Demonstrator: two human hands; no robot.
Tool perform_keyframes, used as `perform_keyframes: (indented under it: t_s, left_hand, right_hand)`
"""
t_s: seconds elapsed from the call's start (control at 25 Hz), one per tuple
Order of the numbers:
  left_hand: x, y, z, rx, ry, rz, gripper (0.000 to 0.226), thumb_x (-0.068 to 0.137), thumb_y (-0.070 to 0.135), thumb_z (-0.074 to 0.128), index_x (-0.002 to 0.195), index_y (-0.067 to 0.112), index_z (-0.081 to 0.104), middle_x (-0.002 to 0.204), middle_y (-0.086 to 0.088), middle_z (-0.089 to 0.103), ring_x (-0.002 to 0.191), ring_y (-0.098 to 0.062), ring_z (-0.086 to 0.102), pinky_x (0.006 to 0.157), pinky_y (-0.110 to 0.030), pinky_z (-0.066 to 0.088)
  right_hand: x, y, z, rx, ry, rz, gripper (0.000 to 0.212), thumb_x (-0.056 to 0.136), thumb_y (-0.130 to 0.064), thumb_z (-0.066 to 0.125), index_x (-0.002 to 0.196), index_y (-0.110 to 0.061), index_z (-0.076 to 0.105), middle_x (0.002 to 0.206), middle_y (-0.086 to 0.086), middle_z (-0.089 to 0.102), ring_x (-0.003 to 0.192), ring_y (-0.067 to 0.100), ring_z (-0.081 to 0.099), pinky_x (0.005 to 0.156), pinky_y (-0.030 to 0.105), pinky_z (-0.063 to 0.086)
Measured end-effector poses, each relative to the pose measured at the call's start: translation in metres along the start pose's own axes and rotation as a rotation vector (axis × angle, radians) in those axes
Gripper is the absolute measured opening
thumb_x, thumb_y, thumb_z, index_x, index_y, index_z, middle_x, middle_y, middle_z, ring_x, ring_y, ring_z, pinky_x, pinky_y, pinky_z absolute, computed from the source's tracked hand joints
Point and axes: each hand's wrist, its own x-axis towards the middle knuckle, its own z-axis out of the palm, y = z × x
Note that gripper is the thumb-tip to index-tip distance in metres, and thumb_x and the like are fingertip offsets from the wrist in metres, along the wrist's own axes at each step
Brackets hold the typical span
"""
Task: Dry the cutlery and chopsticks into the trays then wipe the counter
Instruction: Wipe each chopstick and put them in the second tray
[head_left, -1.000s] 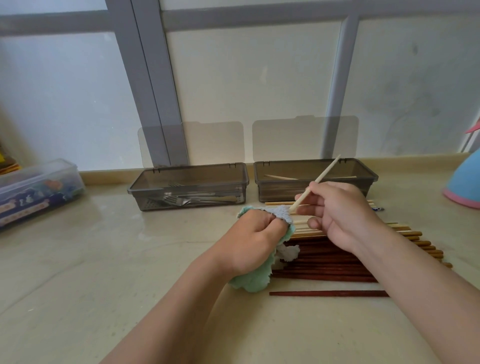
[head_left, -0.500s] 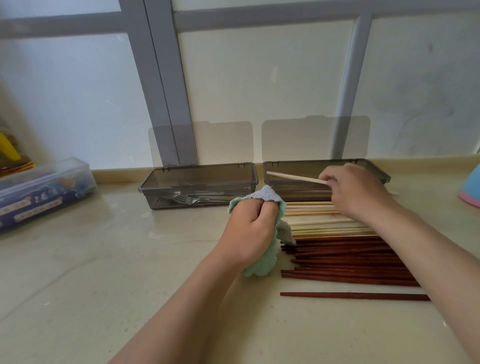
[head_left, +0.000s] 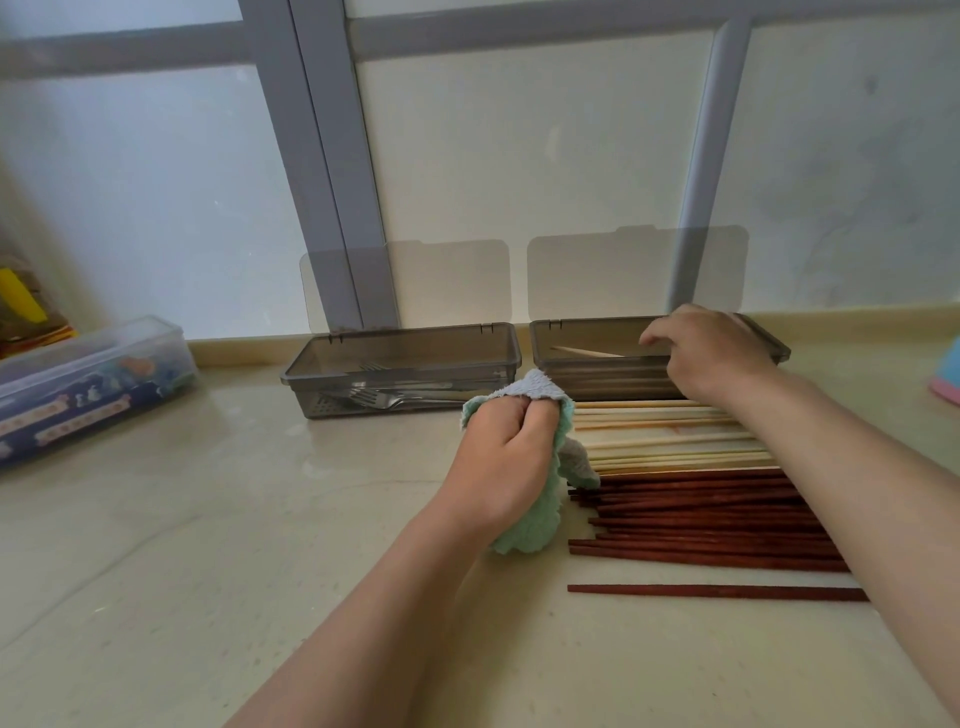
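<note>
The counter (head_left: 208, 571) looks shiny and maybe wet near the trays, so I think sticks can slide if my arm bumps them. My right arm reaches over the big pile, and it could knock the pale chopsticks (head_left: 665, 441) or the dark chopsticks (head_left: 701, 509) out of their rows. The right tray (head_left: 597, 379) looks light, so my right hand (head_left: 711, 353) could shove it back. The left tray (head_left: 332, 376) has forks (head_left: 384, 397) in it. The right tray has one pale stick (head_left: 587, 352) lying inside. My right hand hangs over that tray with bent fingers, and I cannot tell if it holds the stick. My left hand (head_left: 504, 457) squeezes the cloth (head_left: 524, 535), green and fluffy, just beside the pile. One lone dark chopstick (head_left: 717, 591) lies apart, nearest me.
</note>
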Motion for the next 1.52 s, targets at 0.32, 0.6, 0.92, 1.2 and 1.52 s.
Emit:
perform_keyframes:
  t_s: [0.32, 0.6, 0.92, 1.2, 1.52]
  left_hand:
    - [0.002, -0.003, 0.0, -0.014, 0.018, -0.002, 0.051, 0.103, 0.025, 0.037, 0.064, -0.002, 0.057, 0.065, -0.014, 0.066, 0.054, -0.016, 0.052, 0.055, -0.03, 0.042]
    - [0.002, -0.006, 0.001, -0.025, 0.077, -0.014, 0.051, 0.105, 0.022, 0.036, 0.076, 0.002, 0.073, 0.072, -0.002, 0.075, 0.064, -0.008, 0.067, 0.057, -0.02, 0.051]
    - [0.004, -0.007, 0.002, -0.012, 0.058, -0.04, 0.049, 0.103, 0.022, 0.036, 0.081, -0.003, 0.072, 0.076, -0.006, 0.076, 0.071, -0.014, 0.07, 0.066, -0.026, 0.056]
    - [0.003, -0.006, 0.001, -0.002, 0.104, -0.038, 0.052, 0.103, 0.029, 0.036, 0.089, -0.014, 0.063, 0.087, -0.029, 0.067, 0.077, -0.037, 0.063, 0.066, -0.042, 0.05]
    - [0.002, -0.002, 0.0, -0.009, 0.13, -0.07, 0.047, 0.104, 0.022, 0.039, 0.072, -0.005, 0.061, 0.057, -0.001, 0.063, 0.049, -0.008, 0.054, 0.047, -0.021, 0.044]
  right_hand:
    - [-0.045, 0.002, -0.009, 0.171, 0.055, -0.106, 0.027, 0.099, -0.008, 0.049, 0.114, -0.017, 0.071, 0.116, 0.004, 0.069, 0.107, 0.022, 0.06, 0.084, 0.028, 0.041]
    - [-0.065, 0.004, 0.0, 0.063, -0.24, -0.132, 0.021, 0.099, -0.021, 0.057, 0.111, -0.023, 0.074, 0.112, -0.006, 0.065, 0.107, 0.016, 0.06, 0.092, 0.03, 0.047]
    - [-0.062, -0.004, 0.001, 0.001, -0.311, -0.06, 0.014, 0.099, -0.017, 0.058, 0.089, -0.02, 0.067, 0.099, -0.003, 0.063, 0.092, 0.019, 0.058, 0.079, 0.034, 0.048]
    - [-0.061, 0.003, -0.005, 0.089, -0.327, -0.026, 0.017, 0.094, -0.029, 0.068, 0.078, -0.03, 0.065, 0.092, -0.01, 0.064, 0.092, 0.016, 0.059, 0.08, 0.032, 0.046]
    - [-0.063, 0.006, -0.005, 0.086, -0.37, -0.063, 0.015, 0.1, -0.029, 0.058, 0.086, -0.026, 0.059, 0.094, -0.007, 0.061, 0.089, 0.015, 0.057, 0.081, 0.038, 0.049]
